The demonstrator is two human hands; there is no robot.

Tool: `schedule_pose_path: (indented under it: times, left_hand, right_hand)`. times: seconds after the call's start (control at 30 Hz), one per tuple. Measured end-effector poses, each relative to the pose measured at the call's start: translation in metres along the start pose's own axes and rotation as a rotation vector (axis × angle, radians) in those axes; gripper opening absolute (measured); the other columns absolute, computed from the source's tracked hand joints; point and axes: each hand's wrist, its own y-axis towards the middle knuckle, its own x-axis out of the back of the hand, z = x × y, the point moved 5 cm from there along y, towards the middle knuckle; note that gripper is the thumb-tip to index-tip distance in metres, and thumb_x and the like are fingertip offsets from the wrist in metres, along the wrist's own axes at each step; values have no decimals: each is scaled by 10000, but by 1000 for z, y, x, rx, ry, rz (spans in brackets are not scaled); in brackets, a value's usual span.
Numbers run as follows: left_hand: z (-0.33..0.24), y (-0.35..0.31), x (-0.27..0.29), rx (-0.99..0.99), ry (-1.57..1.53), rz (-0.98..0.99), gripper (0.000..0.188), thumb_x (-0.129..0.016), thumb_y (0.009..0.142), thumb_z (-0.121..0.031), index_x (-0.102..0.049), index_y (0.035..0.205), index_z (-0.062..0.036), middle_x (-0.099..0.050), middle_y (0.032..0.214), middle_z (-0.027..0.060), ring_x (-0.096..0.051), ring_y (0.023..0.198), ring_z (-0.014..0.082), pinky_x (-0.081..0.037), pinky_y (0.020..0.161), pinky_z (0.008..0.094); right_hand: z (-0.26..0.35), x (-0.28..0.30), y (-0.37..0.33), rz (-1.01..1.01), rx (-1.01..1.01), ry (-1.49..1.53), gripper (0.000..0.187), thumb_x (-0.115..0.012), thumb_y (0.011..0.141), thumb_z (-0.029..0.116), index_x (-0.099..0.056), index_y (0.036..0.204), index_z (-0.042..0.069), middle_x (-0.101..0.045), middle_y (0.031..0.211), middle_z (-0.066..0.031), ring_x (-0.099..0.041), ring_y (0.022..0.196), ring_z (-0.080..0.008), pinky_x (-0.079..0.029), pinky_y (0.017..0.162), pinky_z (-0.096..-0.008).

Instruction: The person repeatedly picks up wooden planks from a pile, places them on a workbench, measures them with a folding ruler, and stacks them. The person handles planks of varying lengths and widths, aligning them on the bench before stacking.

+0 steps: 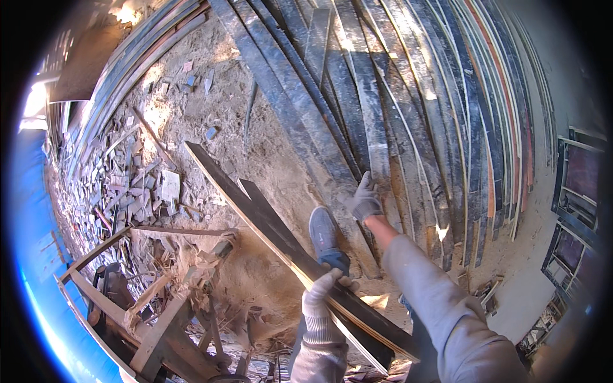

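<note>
My left hand [321, 295], in a pale knit glove, is closed round two long black-faced plywood strips [268, 228]. They slant from the upper left down to the lower right, their pale layered edges showing. My right hand [366, 202], in a grey fingerless-looking glove, reaches forward over the near ends of many long dark plywood strips [300, 127] lying on the ground. Its thumb and forefinger are apart, and nothing shows between them. Whether the fingertips touch a strip I cannot tell.
A rough wooden frame with machinery [159, 319] stands at the lower left. Behind it lies a heap of small wood offcuts [131, 185]. More long strips [143, 48] are stacked at the upper left. Dark framed panels [578, 185] stand at the right. My shoe [323, 230] is on the dusty ground.
</note>
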Motion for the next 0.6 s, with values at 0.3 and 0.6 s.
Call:
schedule_pose_path:
  times: [0.3, 0.6]
  left_hand:
    - [-25, -2, 13, -19, -12, -8, 243, -757, 938, -200, -682, 1073, -14, -700, 956, 69, -686, 892, 234, -590, 897, 371]
    - [-50, 10, 4, -7, -1, 62, 228, -769, 934, -162, -676, 1081, -14, -697, 992, 80, -705, 953, 221, -603, 929, 379]
  right_hand:
    - [101, -33, -39, 625, 83, 31, 686, -790, 863, 564, -667, 1254, 15, -538, 1485, -269, -436, 1462, -493, -403, 1183, -574]
    - [120, -26, 9, 594, -121, 143, 1178, -730, 834, 746, -287, 1656, 26, -300, 1646, -357, -392, 1489, -531, -357, 1226, -566]
